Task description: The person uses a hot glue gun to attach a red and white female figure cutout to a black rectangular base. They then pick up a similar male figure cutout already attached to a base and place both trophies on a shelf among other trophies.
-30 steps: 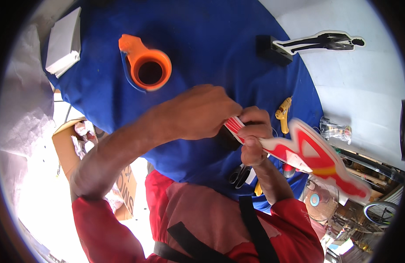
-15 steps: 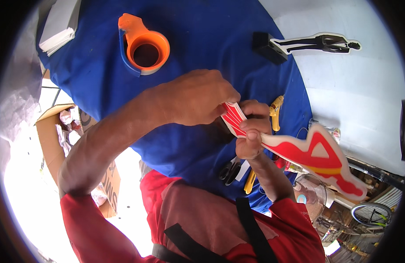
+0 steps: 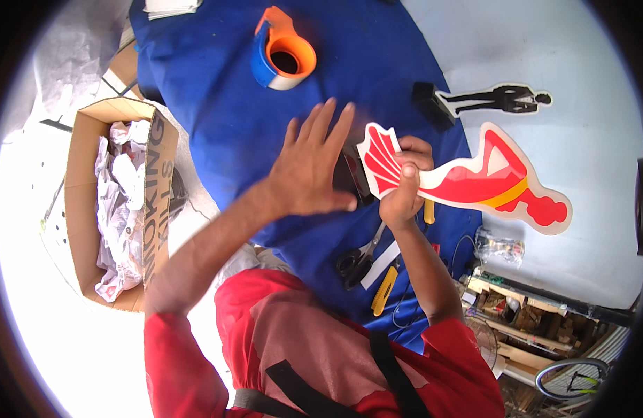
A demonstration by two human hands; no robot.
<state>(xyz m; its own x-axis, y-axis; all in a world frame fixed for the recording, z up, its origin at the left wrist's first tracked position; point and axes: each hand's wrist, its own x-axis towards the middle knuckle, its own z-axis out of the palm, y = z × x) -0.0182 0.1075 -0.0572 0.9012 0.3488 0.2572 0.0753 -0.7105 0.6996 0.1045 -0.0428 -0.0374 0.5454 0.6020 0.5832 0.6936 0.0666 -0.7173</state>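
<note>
My right hand [image 3: 407, 182] is closed around a flat red, white and yellow mermaid-shaped cutout [image 3: 478, 182], gripping it just below the fan-shaped tail. The thumb lies across the front, and the rounded head end points right. To the left of the tail, my left hand [image 3: 309, 164] is spread with its fingers apart and holds nothing. Between that hand and the tail, a dark block [image 3: 355, 171] shows in part; the rest of it is hidden. A second cutout, a black-suited figure [image 3: 502, 99], is attached to a black block [image 3: 433, 106] at the right.
An orange and blue tape dispenser [image 3: 287, 59] stands on the blue cloth [image 3: 210, 90]. Nearer lie black-handled scissors [image 3: 358, 261], a white strip [image 3: 381, 265] and a yellow cutter knife [image 3: 385, 291]. A cardboard box [image 3: 84, 209] with crumpled paper is at left; white sheets [image 3: 172, 7] lie far left.
My left hand has let go of the tail end, opened and moved slightly left. In my right hand the cutout has swung, its head end going farther up. The whole view has shifted.
</note>
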